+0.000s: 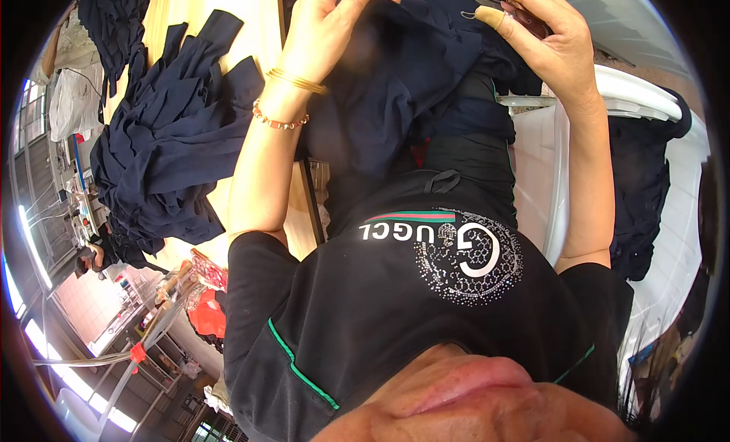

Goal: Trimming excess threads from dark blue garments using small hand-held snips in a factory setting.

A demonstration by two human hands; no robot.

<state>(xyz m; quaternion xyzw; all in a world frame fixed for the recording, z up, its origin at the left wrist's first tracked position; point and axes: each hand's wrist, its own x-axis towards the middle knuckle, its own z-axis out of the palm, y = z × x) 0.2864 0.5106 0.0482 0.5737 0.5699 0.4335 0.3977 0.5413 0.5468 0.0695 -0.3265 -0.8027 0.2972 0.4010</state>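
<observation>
Dark navy cloth (411, 77) lies in folds over my lap and reaches the top edge of the view. My left hand (323, 23) pinches at this cloth, thumb against fingers, with the fingertips partly cut off by the top edge. My right hand (551, 39) is closed around small scissors (532, 22) with dark reddish handles; a bit of the metal blade shows beyond the fingers, over the cloth. A beige cover (489, 16) wraps the tip of the right thumb.
To my left, a heap of navy cloth pieces (163, 138) covers part of a pale wooden table (262, 23). At my right, more dark cloth (639, 198) hangs over a white plastic chair (635, 92). A white plastic bag (74, 103) hangs at the far left.
</observation>
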